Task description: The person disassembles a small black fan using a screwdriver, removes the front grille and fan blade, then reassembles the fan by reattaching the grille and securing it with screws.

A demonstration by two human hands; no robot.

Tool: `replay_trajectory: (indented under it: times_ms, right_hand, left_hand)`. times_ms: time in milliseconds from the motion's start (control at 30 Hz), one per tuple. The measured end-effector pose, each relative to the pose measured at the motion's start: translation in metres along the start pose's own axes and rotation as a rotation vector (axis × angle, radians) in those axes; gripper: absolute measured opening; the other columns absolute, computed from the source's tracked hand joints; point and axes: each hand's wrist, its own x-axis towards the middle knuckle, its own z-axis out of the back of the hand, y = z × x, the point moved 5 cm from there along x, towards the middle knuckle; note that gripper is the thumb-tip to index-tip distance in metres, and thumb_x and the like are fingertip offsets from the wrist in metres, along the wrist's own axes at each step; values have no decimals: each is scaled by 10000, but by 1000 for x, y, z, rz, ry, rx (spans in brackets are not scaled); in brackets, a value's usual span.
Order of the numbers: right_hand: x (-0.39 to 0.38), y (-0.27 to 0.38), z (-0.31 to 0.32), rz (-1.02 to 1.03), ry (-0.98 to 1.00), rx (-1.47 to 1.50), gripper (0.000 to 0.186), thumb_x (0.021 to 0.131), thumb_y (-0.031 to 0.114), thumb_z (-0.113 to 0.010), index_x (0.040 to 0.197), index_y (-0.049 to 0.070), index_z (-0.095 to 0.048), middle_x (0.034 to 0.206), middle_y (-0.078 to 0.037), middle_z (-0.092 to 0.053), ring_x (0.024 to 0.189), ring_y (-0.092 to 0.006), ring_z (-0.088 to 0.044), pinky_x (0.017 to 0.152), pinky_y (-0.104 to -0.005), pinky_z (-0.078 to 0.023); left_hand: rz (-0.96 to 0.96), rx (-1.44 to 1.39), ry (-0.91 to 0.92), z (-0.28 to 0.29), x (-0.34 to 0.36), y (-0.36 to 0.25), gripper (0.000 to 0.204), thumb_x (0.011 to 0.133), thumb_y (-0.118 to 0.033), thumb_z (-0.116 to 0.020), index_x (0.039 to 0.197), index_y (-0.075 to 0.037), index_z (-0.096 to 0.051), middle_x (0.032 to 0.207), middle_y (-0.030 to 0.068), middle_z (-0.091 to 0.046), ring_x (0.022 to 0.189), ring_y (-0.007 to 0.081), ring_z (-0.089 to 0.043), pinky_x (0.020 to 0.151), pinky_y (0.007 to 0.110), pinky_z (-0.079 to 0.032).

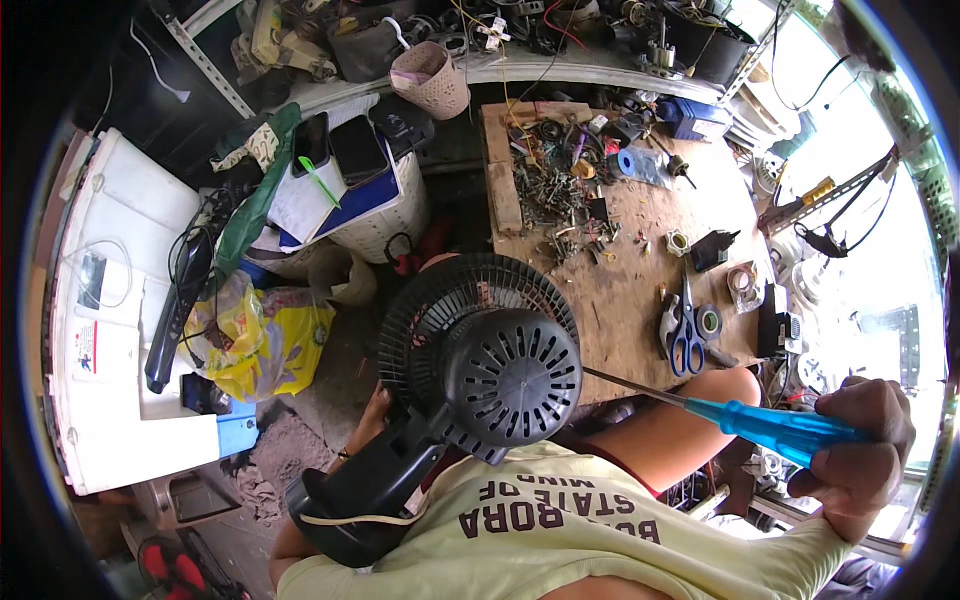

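A black electric fan (512,378) lies across my lap, its round motor cover up and its slotted grille (430,320) behind that. The neck and base (365,500) stretch toward my left side, with a pale cord across them. My left hand (374,415) is at the grille's left edge, holding the fan; most of its fingers are hidden behind it. My right hand (865,440) is closed round the blue handle of a screwdriver (770,425). The shaft points left, and its tip meets the motor cover's right edge or passes behind it; I cannot tell which.
Ahead stands a wooden worktable (620,325) with a heap of screws and small parts (565,190), blue-handled scissors (686,335) and tape rolls (709,320). To the left are phones (358,150) on a basket, a yellow plastic bag (270,345) and a white cabinet (110,390).
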Motion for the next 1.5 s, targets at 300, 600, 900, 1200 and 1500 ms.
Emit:
replay_trajectory:
  times_ms: [300,600,900,1200,1500]
  right_hand:
    - [-11,-7,1,-51,132,42,451,670,440,-790,934,173,-540,868,-157,-577,724,-227,-538,560,-299,-395]
    - [-21,-12,0,65,87,126,495,638,415,-834,899,133,-524,889,-168,-559,773,-224,-537,581,-299,-424]
    - [-26,-8,1,9,-13,181,346,621,350,-790,817,166,-572,922,-143,-550,722,-237,-544,548,-325,-425]
    - [-5,19,8,329,235,-558,467,699,384,-728,1078,176,-550,926,-137,-516,684,-274,-509,512,-381,-385]
    - [34,32,3,-13,601,-566,480,646,302,-780,1026,65,-608,682,-65,-500,544,-216,-509,493,-360,-336]
  left_hand:
    - [-11,2,10,1,5,-2,718,864,-286,-667,1441,-73,-296,1289,87,-522,1127,196,-543,982,348,-439]
    - [-35,0,0,4,5,1,712,869,-283,-661,1442,-74,-295,1285,88,-524,1119,197,-549,976,347,-446]
    - [-70,6,-7,6,8,0,705,874,-280,-655,1443,-75,-293,1280,89,-525,1110,198,-554,969,346,-453]
    - [-105,9,-16,14,13,-2,699,879,-278,-649,1444,-76,-292,1276,90,-527,1102,199,-559,962,346,-459]
    - [-130,14,-13,23,22,-10,692,884,-275,-644,1445,-77,-291,1271,91,-528,1094,201,-564,956,345,-466]
